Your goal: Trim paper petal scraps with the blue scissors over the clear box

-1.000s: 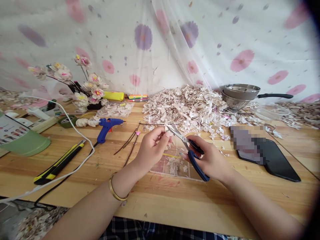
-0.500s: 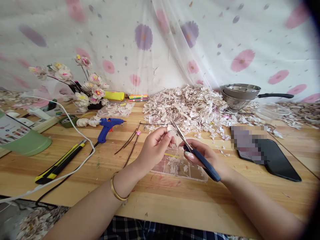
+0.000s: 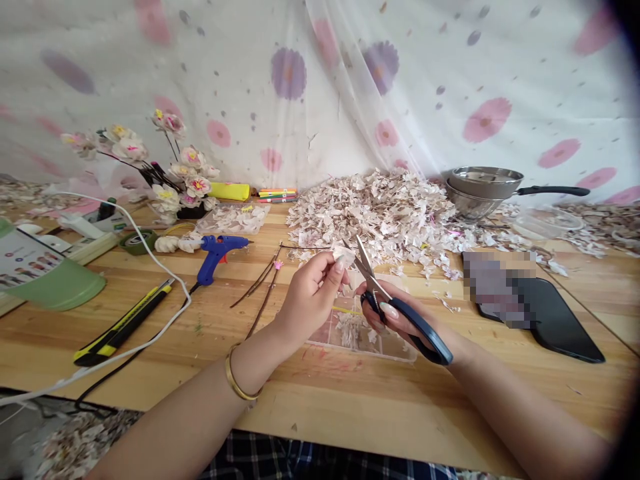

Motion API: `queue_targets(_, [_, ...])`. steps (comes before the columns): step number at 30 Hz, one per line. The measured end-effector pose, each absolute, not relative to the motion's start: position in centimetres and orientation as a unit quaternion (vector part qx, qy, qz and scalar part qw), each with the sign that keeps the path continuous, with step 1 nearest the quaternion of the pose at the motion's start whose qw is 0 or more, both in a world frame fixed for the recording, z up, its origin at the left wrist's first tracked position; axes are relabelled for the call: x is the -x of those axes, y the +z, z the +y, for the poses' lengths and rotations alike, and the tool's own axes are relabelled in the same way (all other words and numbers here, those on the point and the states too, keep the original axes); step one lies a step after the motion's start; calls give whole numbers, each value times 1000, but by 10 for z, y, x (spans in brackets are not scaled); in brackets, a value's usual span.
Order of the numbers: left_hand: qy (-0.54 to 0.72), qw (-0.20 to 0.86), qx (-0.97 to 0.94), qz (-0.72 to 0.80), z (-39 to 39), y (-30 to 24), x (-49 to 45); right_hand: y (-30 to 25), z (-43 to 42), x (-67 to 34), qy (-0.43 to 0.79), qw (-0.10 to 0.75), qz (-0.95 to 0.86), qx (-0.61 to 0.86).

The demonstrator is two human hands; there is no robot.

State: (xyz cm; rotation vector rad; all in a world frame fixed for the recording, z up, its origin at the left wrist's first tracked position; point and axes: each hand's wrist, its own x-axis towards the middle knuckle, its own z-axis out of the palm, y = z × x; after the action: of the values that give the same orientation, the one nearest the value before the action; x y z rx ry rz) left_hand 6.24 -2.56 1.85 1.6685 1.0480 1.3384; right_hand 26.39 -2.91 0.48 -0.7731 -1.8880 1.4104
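Pinched between the thumb and fingers of my left hand (image 3: 315, 290) is a small whitish petal-like piece (image 3: 344, 256). My right hand (image 3: 400, 312) grips a pair of scissors (image 3: 383, 290) by its dark blue handles. The blades stand apart and point up and away, just to the right of the whitish piece. Below both hands lies a clear divided plastic box (image 3: 327, 333) with pale scraps in some compartments, partly covered by my hands. To the left of my left hand lie thin brown twigs (image 3: 265, 298), one with a small pink bit on it.
A big heap of pale scraps (image 3: 370, 210) lies behind my hands. At left are a blue glue gun (image 3: 216, 255), a yellow-black utility knife (image 3: 123, 325), cables, and a vase of handmade flowers (image 3: 190, 173). Metal bowls (image 3: 483, 190) and a black phone (image 3: 565, 323) are at right.
The scissor blades, nearly closed before, have spread apart. My right hand has turned slightly, while my left hand keeps hold of the whitish piece in about the same place.
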Motion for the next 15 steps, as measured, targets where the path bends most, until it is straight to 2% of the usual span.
queue_targets(15, [516, 371, -663, 396, -28, 6, -68, 7, -34, -259, 610, 314, -669, 286])
